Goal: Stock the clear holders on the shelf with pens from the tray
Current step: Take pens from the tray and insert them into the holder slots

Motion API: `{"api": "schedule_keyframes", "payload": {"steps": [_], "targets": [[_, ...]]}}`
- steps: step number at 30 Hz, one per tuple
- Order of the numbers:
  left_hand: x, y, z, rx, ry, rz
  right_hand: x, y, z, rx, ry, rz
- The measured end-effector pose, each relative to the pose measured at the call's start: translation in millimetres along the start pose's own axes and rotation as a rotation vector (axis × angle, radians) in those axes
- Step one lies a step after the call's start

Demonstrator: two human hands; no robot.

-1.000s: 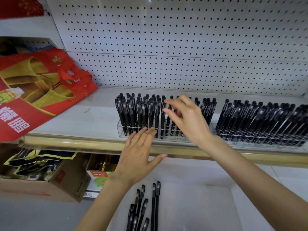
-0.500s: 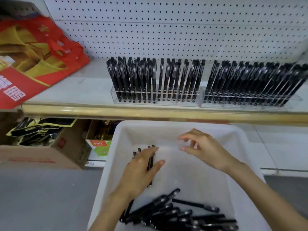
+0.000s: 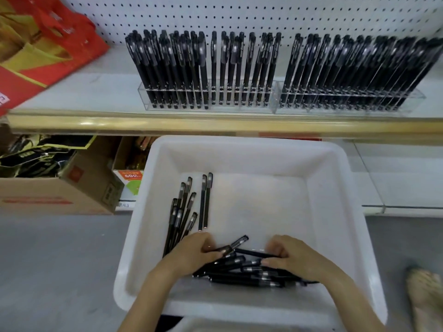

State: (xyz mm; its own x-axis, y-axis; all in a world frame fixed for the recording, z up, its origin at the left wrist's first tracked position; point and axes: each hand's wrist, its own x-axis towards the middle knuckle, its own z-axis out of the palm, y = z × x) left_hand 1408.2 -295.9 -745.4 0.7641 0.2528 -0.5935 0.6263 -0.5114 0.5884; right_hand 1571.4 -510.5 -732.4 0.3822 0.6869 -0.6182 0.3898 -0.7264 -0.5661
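A white tray (image 3: 242,149) sits below the shelf with black pens in it. One bunch of pens (image 3: 189,207) lies upright at its left, and a pile of pens (image 3: 244,271) lies crosswise near its front. My left hand (image 3: 194,252) and my right hand (image 3: 292,257) are both down on that pile, fingers curled around pens at either end. On the shelf, two clear holders (image 3: 242,101) stand side by side, packed with upright black pens (image 3: 203,65); the left holder has a few gaps in its right half.
A red and gold bag (image 3: 43,44) lies on the shelf at the left. Cardboard boxes (image 3: 60,190) sit under the shelf at the left. The gold shelf edge (image 3: 215,125) runs just above the tray. A sandalled foot (image 3: 424,300) shows at the lower right.
Both hands came down from the holder into the tray and moved to its front, closing on the crosswise pile of pens. The view tilted downward.
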Motion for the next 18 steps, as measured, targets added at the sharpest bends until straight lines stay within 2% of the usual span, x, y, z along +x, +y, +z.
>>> {"api": "schedule_keyframes", "payload": {"steps": [6, 13, 18], "targets": [[4.9, -9.8, 3.0, 0.083, -0.036, 0.013, 7.6, 1.8, 2.0, 0.006, -0.066, 0.048], [5.1, -18.3, 2.8, -0.024, 0.001, 0.001, 11.5, 10.1, 13.2, 0.063, -0.029, 0.057], [6.9, -17.3, 1.6, -0.030, 0.016, -0.021, 12.6, 12.0, 11.4, 0.075, -0.074, 0.070]]}}
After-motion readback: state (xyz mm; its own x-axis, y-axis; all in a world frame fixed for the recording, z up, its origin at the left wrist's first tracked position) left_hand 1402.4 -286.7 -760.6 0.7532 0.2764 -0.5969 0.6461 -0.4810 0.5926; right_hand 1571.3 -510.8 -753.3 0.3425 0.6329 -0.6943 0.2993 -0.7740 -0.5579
